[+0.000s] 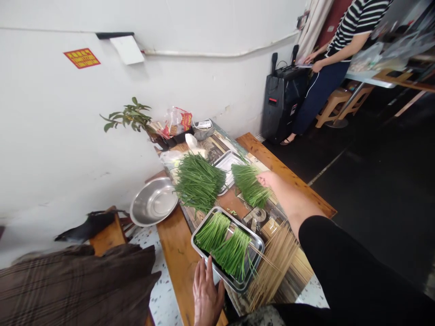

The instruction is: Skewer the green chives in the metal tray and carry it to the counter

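Note:
My left hand [207, 294] is open, its fingers spread beside the near left rim of a metal tray [258, 246]. Two bundles of cut garlic chives [233, 251] lie in that tray, with thin skewers among them. Stretched out across the table, my right hand [267, 179] has its fingers closed at the edge of a smaller pile of chives [249, 183]. Its fingertips are partly hidden by the hand itself. A larger heap of chives [199, 181] lies to the left. Many loose bamboo skewers [275, 262] are spread to the right of the near tray.
Behind the chives is a second metal tray [227, 163]. A steel basin [154, 201] stands at the table's left, on a wooden bench [180, 246]. Another bench [292, 174] runs along the right. A person [343, 50] stands by a black speaker [280, 104].

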A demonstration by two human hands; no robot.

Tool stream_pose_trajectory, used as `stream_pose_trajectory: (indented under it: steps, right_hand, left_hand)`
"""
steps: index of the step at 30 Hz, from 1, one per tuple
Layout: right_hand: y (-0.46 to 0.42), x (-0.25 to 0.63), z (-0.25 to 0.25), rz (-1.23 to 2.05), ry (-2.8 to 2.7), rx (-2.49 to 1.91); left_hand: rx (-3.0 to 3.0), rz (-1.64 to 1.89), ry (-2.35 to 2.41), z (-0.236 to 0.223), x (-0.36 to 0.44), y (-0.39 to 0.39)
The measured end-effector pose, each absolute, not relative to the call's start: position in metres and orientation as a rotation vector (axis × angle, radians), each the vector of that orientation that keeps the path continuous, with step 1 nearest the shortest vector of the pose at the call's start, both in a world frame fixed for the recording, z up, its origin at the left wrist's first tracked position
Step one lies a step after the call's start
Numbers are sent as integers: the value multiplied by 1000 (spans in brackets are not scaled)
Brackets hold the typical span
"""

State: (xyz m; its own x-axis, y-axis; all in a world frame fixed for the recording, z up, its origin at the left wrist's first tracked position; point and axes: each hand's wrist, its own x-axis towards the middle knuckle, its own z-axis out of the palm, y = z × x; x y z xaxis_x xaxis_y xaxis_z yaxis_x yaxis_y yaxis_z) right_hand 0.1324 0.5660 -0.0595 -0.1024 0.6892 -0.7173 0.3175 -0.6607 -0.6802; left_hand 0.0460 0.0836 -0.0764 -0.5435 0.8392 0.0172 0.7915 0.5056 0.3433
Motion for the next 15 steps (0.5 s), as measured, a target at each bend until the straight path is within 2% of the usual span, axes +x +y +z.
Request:
stream_pose_trajectory:
  steps: [7, 15]
  right_hand:
    - [537, 129, -71, 1892, -972, -1918]
    - [497, 125, -69, 1790, -975, -1641]
  left_hand:
    - [1382, 494, 2535, -84, 49, 82]
    - [1382, 460, 2473, -87, 57, 72]
